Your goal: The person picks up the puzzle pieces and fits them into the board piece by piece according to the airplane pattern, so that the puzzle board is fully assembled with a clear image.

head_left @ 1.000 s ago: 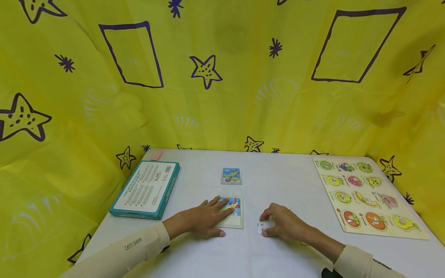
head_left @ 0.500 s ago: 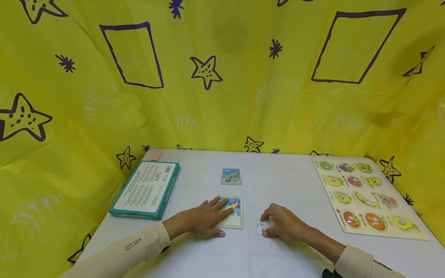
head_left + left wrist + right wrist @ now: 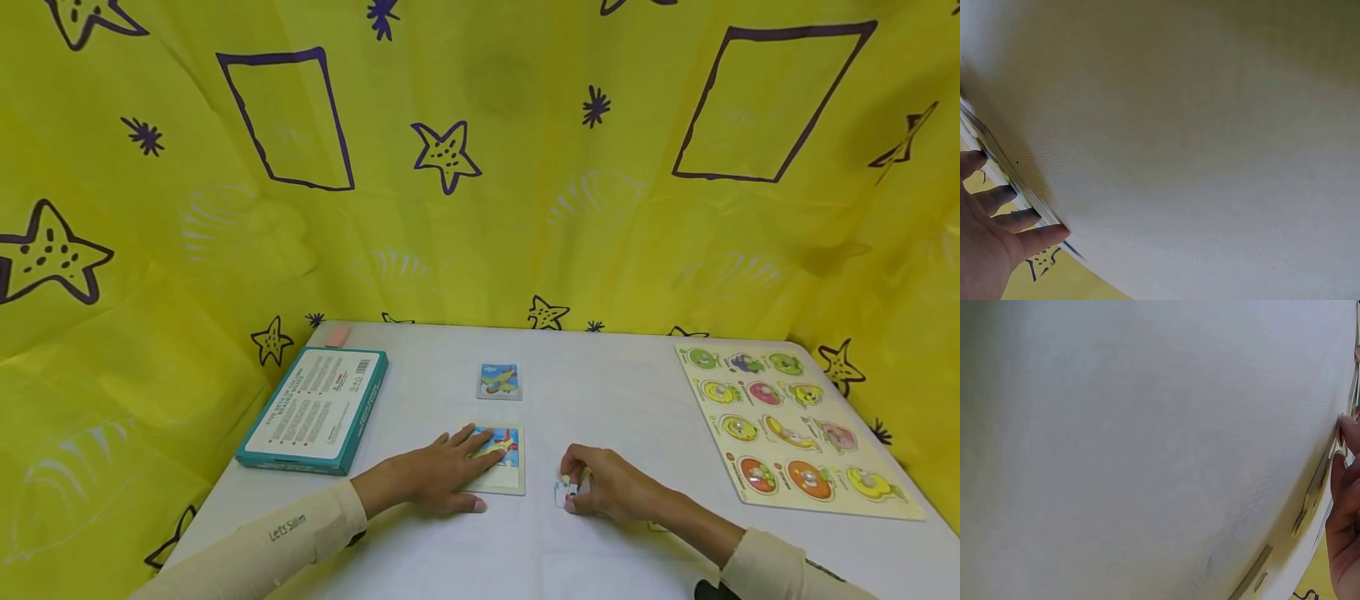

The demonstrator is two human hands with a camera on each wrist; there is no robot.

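Observation:
My left hand rests with spread fingers on a small jigsaw board with a pale frame. A red and yellow picture on blue shows around the fingers; the lower strip is bare, and the hand covers the left part. To the right of the board, my right hand pinches a small, mostly white jigsaw piece between thumb and index finger, close over the table. In the left wrist view, the left fingers lie along the board's edge. More flat pieces lie beside the right hand in the right wrist view.
Beyond the board lies a small airplane picture puzzle. A teal and white box lies at left, with a pink block behind it. A fruit peg puzzle is at right. A yellow curtain hangs behind the white table.
My right fingers have shifted slightly, and the piece they pinch shows a little more. The left hand stays where it was on the board.

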